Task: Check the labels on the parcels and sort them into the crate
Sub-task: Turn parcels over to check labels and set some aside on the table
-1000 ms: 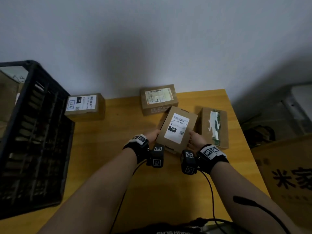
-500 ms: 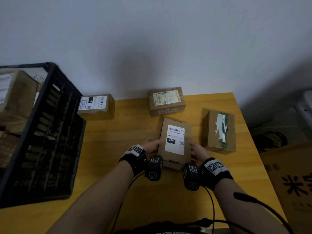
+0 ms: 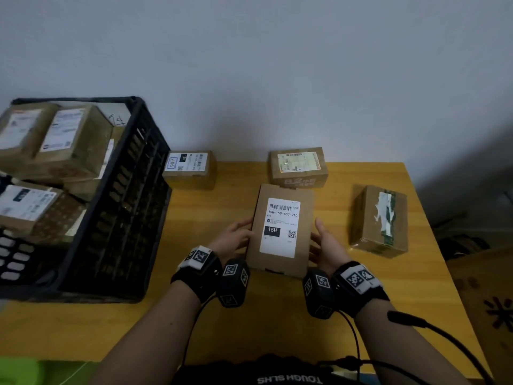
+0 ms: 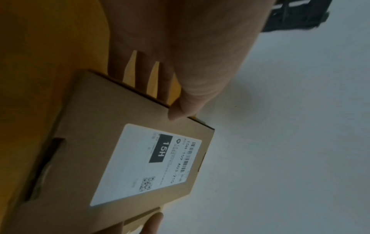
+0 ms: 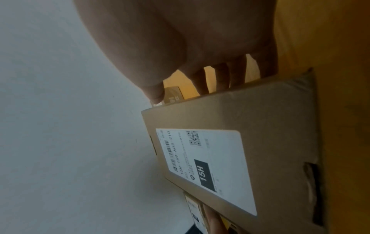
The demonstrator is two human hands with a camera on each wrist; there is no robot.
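I hold a flat brown parcel with a white label reading "15H" above the wooden table, label facing up. My left hand grips its left edge, thumb on top and fingers underneath, as the left wrist view shows on the parcel. My right hand holds the right side with fingers under the parcel and the thumb up beside the edge. The black plastic crate stands at the left with several labelled parcels inside.
Three more parcels lie on the table: one by the crate, one at the back, one with torn tape at the right. A big cardboard box stands right of the table. The wall runs behind.
The parcel has turned from slanted to square with me and come closer. My view has swung left, so the crate's inside with its parcels now shows.
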